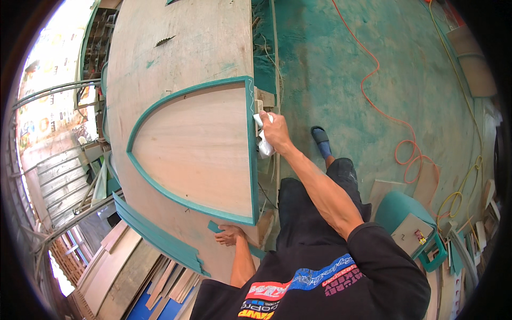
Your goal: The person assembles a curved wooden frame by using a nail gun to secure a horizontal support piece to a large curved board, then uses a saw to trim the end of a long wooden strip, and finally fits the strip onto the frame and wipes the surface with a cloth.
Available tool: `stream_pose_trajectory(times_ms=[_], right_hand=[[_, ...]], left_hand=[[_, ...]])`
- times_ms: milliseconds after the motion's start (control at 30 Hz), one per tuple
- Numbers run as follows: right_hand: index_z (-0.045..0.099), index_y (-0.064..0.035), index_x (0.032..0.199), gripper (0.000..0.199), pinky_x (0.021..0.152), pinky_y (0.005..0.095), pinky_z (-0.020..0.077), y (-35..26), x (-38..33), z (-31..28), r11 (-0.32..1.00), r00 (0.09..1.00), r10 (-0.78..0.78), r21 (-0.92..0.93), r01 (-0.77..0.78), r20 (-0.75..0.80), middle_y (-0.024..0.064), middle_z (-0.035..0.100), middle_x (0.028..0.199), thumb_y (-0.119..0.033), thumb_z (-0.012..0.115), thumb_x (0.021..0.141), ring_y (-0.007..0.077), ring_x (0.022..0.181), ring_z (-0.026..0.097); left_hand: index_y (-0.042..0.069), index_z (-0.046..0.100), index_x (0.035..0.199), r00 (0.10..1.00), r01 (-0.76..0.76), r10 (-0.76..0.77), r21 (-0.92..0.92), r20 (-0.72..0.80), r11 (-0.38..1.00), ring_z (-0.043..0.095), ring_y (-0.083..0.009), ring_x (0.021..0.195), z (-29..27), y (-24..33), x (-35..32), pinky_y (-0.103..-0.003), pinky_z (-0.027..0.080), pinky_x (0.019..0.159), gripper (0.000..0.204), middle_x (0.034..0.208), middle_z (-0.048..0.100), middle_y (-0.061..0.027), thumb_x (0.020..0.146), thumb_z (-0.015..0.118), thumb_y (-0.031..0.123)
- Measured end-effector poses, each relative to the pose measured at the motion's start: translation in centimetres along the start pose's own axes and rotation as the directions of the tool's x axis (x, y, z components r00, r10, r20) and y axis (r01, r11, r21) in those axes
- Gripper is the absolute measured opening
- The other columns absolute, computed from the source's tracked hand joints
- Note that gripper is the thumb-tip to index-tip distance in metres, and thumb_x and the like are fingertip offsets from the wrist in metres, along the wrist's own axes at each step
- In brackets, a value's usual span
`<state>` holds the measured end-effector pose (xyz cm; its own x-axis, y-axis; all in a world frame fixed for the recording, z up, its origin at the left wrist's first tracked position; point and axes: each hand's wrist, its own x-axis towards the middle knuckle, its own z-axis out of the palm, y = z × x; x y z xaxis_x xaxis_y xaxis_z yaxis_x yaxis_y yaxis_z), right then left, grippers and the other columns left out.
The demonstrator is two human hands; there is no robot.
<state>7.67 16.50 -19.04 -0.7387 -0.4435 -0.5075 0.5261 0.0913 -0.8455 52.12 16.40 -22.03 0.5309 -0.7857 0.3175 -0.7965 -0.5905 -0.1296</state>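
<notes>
An arched frame of teal strips lies on the wooden worktable, around a pale wooden area. A thin wavy white line runs along the upper end of its straight right side. At that side, just past the table edge, my right hand is closed around a white squeeze bottle, its nozzle hidden by my fingers. Below the frame's lower corner my left hand has its fingers curled on a loose teal strip; part of the strip is hidden under the hand.
Several teal strips are stacked at the table's lower left, above loose boards. An orange hose and a yellow hose lie on the green-stained floor. A teal container stands at right.
</notes>
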Motion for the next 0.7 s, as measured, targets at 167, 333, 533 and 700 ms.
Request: stream_pose_trajectory(times_ms=[167,333,533,700], right_hand=[[0.068,0.0025,0.088,0.041,0.059,0.0358,0.0439,2.0,-2.1,0.3,1.000,1.000,0.016,0.009,-0.017,0.017,0.0068,0.061,0.069,-0.034,0.058,0.104,0.0153,0.063,0.055],[0.067,0.0058,0.088,0.044,0.066,0.0437,0.0478,3.2,-4.7,0.9,0.999,0.999,-0.032,-0.016,0.032,-0.006,0.0178,0.065,0.071,-0.033,0.055,0.104,0.0277,0.067,0.062],[0.064,0.0054,0.084,0.045,0.064,0.0449,0.0469,6.0,-7.8,0.7,0.998,0.999,-0.044,-0.044,0.044,0.000,0.0192,0.065,0.071,-0.033,0.053,0.105,0.0299,0.064,0.062],[0.064,0.0056,0.084,0.046,0.064,0.0453,0.0480,7.4,-11.1,0.6,1.000,1.000,0.007,-0.008,-0.007,0.025,0.0209,0.065,0.071,-0.034,0.054,0.104,0.0329,0.066,0.065]], left_hand=[[0.002,0.051,0.131,1.000,0.010,-0.009,-0.017,0.013,1.000,0.052,-0.0373,0.122,-0.1,0.2,0.0,-0.055,0.046,0.096,0.056,0.130,0.052,-0.0172,0.104,0.043,0.050],[0.002,0.051,0.131,1.000,0.018,-0.018,-0.015,-0.013,1.000,0.052,-0.0365,0.121,0.6,-0.2,0.5,-0.054,0.046,0.096,0.054,0.129,0.052,-0.0164,0.103,0.044,0.048],[0.002,0.051,0.129,0.999,-0.001,0.001,-0.019,0.043,1.000,0.051,-0.0375,0.121,-0.4,0.4,0.0,-0.055,0.045,0.096,0.053,0.128,0.051,-0.0179,0.103,0.043,0.046],[0.002,0.050,0.126,0.998,-0.028,0.032,-0.062,0.057,0.998,0.051,-0.0353,0.120,0.4,0.5,0.3,-0.053,0.043,0.098,0.050,0.126,0.050,-0.0160,0.102,0.042,0.045]])
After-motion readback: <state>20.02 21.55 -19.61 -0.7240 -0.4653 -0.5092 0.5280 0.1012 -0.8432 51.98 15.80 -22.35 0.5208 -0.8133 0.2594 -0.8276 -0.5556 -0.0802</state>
